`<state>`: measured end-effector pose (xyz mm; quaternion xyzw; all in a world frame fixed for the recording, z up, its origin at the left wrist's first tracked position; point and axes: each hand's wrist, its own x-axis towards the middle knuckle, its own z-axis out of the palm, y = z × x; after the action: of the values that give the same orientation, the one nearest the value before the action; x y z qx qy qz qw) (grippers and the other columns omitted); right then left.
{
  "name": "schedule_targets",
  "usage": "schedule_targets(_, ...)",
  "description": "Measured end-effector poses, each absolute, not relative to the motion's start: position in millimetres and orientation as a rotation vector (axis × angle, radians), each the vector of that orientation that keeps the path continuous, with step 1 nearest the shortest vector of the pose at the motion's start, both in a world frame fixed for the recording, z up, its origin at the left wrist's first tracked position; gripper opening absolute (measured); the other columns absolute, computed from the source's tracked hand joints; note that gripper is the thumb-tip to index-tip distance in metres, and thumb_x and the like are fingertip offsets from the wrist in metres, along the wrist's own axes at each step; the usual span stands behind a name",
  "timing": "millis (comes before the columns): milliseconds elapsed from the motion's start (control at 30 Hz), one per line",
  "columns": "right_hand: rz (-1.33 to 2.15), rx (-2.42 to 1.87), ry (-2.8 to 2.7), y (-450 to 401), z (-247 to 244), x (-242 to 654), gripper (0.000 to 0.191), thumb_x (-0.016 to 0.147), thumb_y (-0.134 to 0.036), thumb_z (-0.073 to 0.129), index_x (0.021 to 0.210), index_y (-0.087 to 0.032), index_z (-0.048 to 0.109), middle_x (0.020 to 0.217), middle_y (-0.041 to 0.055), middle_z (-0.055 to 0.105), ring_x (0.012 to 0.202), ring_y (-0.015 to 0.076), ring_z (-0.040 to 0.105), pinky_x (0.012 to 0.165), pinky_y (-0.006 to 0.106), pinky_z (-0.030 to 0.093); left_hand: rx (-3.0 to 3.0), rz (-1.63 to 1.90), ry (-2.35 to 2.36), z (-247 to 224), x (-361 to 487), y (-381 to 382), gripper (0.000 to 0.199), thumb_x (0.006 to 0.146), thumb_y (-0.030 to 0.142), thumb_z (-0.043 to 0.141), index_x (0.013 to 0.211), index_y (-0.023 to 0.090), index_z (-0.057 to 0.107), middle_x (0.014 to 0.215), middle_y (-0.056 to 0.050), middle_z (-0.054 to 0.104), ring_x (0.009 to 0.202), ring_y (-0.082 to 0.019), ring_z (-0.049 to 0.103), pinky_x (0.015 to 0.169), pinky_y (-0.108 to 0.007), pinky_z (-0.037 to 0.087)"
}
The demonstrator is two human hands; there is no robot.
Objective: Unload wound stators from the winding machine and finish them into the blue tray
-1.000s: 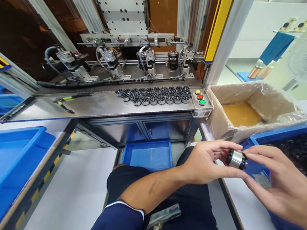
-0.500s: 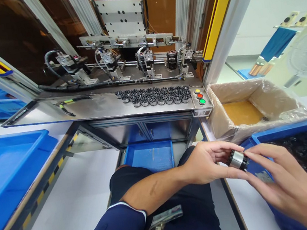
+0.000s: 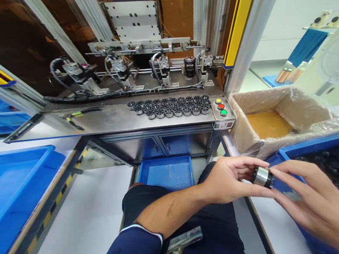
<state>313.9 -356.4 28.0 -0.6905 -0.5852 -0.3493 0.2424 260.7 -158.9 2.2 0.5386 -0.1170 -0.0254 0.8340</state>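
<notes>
A small silver and black cylindrical motor part is pinched between both hands at the lower right. My left hand grips it from the left with thumb and fingers. My right hand touches its right end with the fingertips. Both hands hover over the left edge of a blue bin full of dark parts. Several similar round parts stand in rows on the steel shelf of the machine ahead.
A plastic-lined cardboard box sits right of the machine. Three coloured buttons are at the shelf's right end, pliers at its left. A blue tray lies on the left table, another under the machine.
The hands keep the part in nearly the same place. The view has shifted slightly, so the scene sits a little higher and to the right.
</notes>
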Motion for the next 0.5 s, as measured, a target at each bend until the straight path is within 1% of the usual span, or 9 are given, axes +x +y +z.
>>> schedule_targets(167,-0.988,-1.913,-1.614,-356.4,25.7,315.2,0.067,0.090,-0.006,0.067,0.153,-0.018,0.044,0.109,0.0112,0.062,0.099,0.0214,0.063,0.087,0.034,0.054,1.119,-0.069,-0.235,1.6,260.2,-158.3,0.077,0.040,0.030,0.101,0.110,0.013,0.075,0.095,-0.008,0.076,0.088,-0.020,0.073,0.098,-0.043,0.056)
schedule_targets(233,-1.015,-1.922,-1.618,-355.2,25.6,314.3,0.068,0.092,-0.008,0.065,0.155,-0.019,0.041,0.108,0.0109,0.062,0.098,0.0212,0.064,0.084,0.033,0.055,1.099,-0.098,-0.221,1.2,260.3,-157.6,0.076,0.038,0.029,0.101,0.108,0.013,0.076,0.093,-0.007,0.076,0.086,-0.019,0.072,0.097,-0.042,0.056)
schedule_targets(300,-1.038,-1.935,-1.613,-354.2,25.9,313.3,0.069,0.092,-0.009,0.066,0.155,-0.018,0.041,0.108,0.0111,0.062,0.097,0.0214,0.064,0.083,0.033,0.056,1.088,-0.131,-0.224,-0.1,260.7,-157.7,0.076,0.039,0.030,0.101,0.108,0.013,0.076,0.094,-0.007,0.076,0.086,-0.019,0.072,0.098,-0.043,0.056)
schedule_targets(333,-1.041,-1.938,-1.608,-354.4,25.7,313.1,0.069,0.091,-0.008,0.067,0.154,-0.018,0.042,0.108,0.0109,0.062,0.097,0.0211,0.064,0.083,0.033,0.056,1.084,-0.139,-0.237,-1.5,260.8,-158.6,0.076,0.042,0.031,0.101,0.111,0.013,0.075,0.096,-0.008,0.076,0.088,-0.020,0.072,0.099,-0.043,0.055)
schedule_targets(400,-1.011,-1.937,-1.610,-357.4,23.0,314.5,0.063,0.092,-0.011,0.066,0.152,-0.018,0.045,0.109,0.0106,0.062,0.098,0.0205,0.064,0.086,0.033,0.056,1.081,-0.125,-0.276,-6.4,259.5,-162.3,0.075,0.055,0.038,0.097,0.122,0.014,0.071,0.104,-0.010,0.075,0.096,-0.021,0.073,0.103,-0.044,0.053)
schedule_targets(500,-0.873,-1.955,-1.526,-366.9,10.2,325.1,0.048,0.098,-0.027,0.062,0.145,-0.020,0.052,0.118,0.0117,0.062,0.102,0.0214,0.065,0.087,0.033,0.057,1.110,-0.076,-0.360,-18.5,253.8,-166.9,0.075,0.080,0.051,0.079,0.144,0.020,0.055,0.119,-0.013,0.071,0.109,-0.024,0.072,0.105,-0.044,0.051)
